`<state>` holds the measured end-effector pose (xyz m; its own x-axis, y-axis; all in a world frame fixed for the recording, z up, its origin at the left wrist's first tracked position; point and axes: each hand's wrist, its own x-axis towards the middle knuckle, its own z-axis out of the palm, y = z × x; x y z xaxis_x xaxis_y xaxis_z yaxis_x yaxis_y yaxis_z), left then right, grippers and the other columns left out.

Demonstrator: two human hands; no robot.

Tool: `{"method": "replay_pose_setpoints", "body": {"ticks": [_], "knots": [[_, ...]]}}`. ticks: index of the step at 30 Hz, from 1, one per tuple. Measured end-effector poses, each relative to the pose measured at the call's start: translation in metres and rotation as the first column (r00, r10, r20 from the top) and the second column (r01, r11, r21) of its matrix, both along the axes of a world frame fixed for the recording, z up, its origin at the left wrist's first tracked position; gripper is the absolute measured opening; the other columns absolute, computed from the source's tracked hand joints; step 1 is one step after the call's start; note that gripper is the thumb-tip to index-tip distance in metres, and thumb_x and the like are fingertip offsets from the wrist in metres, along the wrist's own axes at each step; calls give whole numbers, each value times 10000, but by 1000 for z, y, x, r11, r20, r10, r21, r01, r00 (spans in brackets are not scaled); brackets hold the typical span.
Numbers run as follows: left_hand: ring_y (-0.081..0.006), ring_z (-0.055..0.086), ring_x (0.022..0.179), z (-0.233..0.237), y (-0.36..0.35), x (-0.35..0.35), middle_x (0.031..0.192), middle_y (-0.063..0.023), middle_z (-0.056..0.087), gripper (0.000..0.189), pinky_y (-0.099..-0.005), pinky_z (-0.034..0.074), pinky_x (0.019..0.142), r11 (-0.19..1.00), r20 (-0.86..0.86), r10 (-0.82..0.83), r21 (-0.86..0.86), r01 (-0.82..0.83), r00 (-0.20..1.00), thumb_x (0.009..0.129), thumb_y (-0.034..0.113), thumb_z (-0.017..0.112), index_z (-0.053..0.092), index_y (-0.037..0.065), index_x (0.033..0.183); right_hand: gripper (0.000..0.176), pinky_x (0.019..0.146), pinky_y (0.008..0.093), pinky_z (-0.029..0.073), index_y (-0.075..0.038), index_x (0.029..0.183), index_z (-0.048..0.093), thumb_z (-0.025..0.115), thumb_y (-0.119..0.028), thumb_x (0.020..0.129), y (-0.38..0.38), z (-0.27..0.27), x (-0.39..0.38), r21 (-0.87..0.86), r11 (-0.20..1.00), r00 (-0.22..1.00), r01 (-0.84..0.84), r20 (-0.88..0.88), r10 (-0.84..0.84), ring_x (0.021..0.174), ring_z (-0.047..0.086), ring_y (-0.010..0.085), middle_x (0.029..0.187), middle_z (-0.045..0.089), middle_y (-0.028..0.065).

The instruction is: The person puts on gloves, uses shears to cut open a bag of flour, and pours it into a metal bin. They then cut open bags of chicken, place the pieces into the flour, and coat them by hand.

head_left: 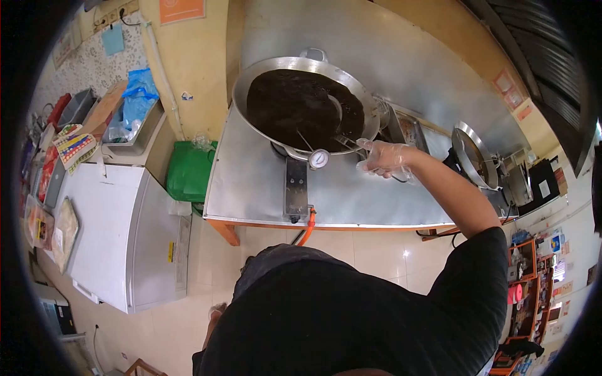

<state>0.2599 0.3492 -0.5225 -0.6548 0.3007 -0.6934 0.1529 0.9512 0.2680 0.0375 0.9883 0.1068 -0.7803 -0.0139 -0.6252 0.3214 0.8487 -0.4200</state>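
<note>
A wide metal wok point(241, 94) full of dark liquid point(288, 106) sits on a burner on the steel counter. In a clear plastic glove, my right hand point(384, 158) is closed round the handle of a metal utensil point(345, 141) at the wok's near right rim. The utensil's far end reaches into the liquid, where a pale curved edge shows; its kind is hard to make out. A dial thermometer point(319, 158) is at the near rim, its probe in the liquid. My left hand point(217, 309) hangs low beside my body, mostly hidden.
A second pan point(471, 156) and a metal tray point(409, 133) are to the right. Below the wok are a burner control box point(296, 188) and an orange hose point(307, 229). On the left stand a green bin point(191, 170) and a white chest freezer point(103, 232) with packages on top.
</note>
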Motion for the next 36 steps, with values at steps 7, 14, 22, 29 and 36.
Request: {"method": "replay_pose_setpoints", "body": {"ticks": [7,14,22,29,36], "knots": [[-254,607,1127,-2,-14,-22,1212,-101,643,385,-356,445,981,999,-41,34,-26,-35,999,965,331,405,656,95,1136,524,767,334,363,-113,1402,301,532,-189,938,-47,3,-17,-45,993,991,-107,-89,102,884,419,241,1055,408,159],[-208,592,1154,39,-1,-53,1242,-87,635,437,-320,423,992,853,255,498,29,-521,829,1017,334,320,659,87,1139,277,537,239,460,-28,1108,571,624,-213,910,-60,0,-56,-482,848,945,222,-106,-308,618,520,93,817,564,39],[-235,590,1156,6,-17,-46,1237,-99,635,436,-329,413,997,960,123,275,14,-279,953,1005,348,333,678,109,1123,198,381,134,350,-66,835,448,584,-149,953,-57,20,-87,-713,645,892,275,-61,-448,486,380,3,693,450,-34],[-263,621,1100,4,-21,-24,1133,-102,676,322,-368,481,907,1000,-50,-8,7,8,999,937,320,469,658,107,1087,197,363,122,369,-64,834,459,601,-139,948,-16,9,-98,-746,587,841,313,-69,-536,472,400,-3,675,459,-30],[-284,635,1065,-5,-19,-29,1115,-124,675,344,-405,501,858,995,-80,52,85,-45,995,894,368,542,640,106,1094,183,363,133,345,-69,903,437,616,-100,927,23,8,-81,-684,667,787,295,-222,-576,480,410,11,699,481,-18]]}}
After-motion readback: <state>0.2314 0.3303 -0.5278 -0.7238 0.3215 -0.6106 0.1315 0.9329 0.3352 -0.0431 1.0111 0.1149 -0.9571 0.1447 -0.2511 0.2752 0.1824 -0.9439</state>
